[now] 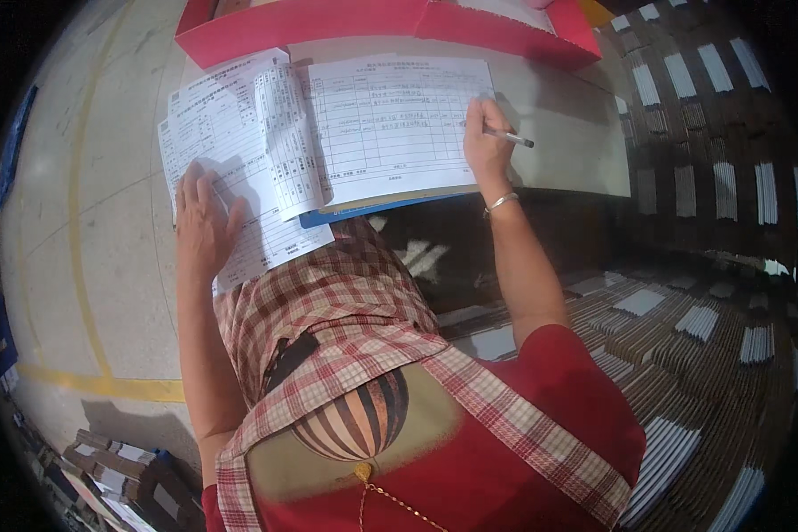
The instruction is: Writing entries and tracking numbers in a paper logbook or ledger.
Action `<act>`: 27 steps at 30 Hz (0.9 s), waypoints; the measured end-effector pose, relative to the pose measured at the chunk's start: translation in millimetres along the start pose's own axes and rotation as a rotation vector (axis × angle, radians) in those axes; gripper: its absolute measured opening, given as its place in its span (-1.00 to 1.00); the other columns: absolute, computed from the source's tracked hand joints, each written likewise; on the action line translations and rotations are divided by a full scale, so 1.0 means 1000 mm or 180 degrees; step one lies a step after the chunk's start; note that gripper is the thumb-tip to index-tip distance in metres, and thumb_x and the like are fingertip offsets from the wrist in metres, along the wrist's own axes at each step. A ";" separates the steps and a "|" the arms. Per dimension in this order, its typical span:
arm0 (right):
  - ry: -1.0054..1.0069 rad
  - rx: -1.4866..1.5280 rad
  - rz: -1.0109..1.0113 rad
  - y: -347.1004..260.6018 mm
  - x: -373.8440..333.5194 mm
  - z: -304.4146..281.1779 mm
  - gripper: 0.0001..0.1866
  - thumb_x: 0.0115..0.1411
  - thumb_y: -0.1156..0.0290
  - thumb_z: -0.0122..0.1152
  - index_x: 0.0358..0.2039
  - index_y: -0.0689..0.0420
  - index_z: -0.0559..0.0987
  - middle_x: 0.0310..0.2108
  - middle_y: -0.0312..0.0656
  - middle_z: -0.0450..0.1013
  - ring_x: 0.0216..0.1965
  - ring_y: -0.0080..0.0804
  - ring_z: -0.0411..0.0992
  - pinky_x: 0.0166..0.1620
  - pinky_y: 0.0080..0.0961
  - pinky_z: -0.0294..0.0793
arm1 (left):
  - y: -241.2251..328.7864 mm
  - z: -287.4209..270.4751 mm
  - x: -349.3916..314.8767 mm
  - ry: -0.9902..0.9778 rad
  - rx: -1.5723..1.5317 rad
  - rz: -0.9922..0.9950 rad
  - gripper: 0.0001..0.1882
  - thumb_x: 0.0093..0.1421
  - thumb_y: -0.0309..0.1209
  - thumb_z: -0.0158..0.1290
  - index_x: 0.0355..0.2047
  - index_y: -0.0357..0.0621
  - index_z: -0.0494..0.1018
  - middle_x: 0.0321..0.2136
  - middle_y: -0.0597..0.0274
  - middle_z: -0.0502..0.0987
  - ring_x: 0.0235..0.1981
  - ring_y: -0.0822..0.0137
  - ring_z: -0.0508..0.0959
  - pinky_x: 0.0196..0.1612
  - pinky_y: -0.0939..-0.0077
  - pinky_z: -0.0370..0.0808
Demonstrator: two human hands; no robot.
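Observation:
My right hand (489,146) is closed around a pen (510,137) at the right side of a ruled form (395,146) with handwritten rows. The pen's back end points right; its tip is hidden behind my fingers. A folded-over page (285,146) curls along the form's left side. My left hand (206,213) lies on loose printed sheets (255,226) to the left, fingers stretched out and spread a little. A blue edge (346,213) of a folder or board shows under the form.
Pink-red open boxes (328,34) stand beyond the papers on a pale surface (585,155). Stacks of flat cardboard (683,355) fill the right side. More cardboard bundles (124,470) lie at lower left. A yellow line (106,383) crosses the concrete floor (120,222).

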State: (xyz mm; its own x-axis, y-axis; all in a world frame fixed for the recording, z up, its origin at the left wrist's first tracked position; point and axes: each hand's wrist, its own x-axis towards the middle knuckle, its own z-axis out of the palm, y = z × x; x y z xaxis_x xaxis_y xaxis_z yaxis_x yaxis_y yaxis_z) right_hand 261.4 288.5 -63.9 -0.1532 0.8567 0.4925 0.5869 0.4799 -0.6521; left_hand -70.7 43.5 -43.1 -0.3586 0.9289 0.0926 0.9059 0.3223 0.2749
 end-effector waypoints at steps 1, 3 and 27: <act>0.0001 0.0000 0.0001 0.000 0.000 0.000 -0.67 0.29 0.31 0.08 -0.57 0.19 0.35 -0.67 -0.02 0.33 -0.63 -0.07 0.30 -0.50 -0.25 0.29 | 0.000 0.000 0.000 0.0000 0.0000 0.0001 -0.43 0.15 -0.28 0.14 0.10 -0.29 0.25 0.27 -0.19 0.15 0.30 -0.16 0.15 0.29 0.06 0.22; 0.0029 -0.0083 -0.0036 0.002 0.000 0.000 -0.67 0.30 0.31 0.07 -0.57 0.19 0.35 -0.67 -0.02 0.33 -0.63 -0.08 0.31 -0.50 -0.26 0.30 | 0.001 0.000 0.000 0.0016 0.0009 -0.0003 -0.43 0.14 -0.28 0.14 0.09 -0.29 0.25 0.27 -0.20 0.15 0.30 -0.16 0.15 0.29 0.07 0.22; 0.0040 -0.0093 0.0144 0.003 -0.002 -0.002 -0.70 0.28 0.30 0.07 -0.55 0.18 0.38 -0.63 0.02 0.38 -0.57 0.02 0.38 -0.47 -0.20 0.33 | 0.002 -0.003 0.000 0.0028 -0.0013 0.0017 -0.44 0.15 -0.28 0.14 0.10 -0.28 0.25 0.26 -0.20 0.16 0.29 -0.15 0.16 0.29 0.10 0.21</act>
State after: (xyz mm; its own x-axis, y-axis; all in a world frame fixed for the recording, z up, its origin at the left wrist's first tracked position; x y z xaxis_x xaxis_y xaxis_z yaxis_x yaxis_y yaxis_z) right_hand 264.9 288.0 -65.1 -0.1163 0.8748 0.4703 0.6160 0.4349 -0.6568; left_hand -69.1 43.6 -39.6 -0.3557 0.9290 0.1024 0.9068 0.3166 0.2782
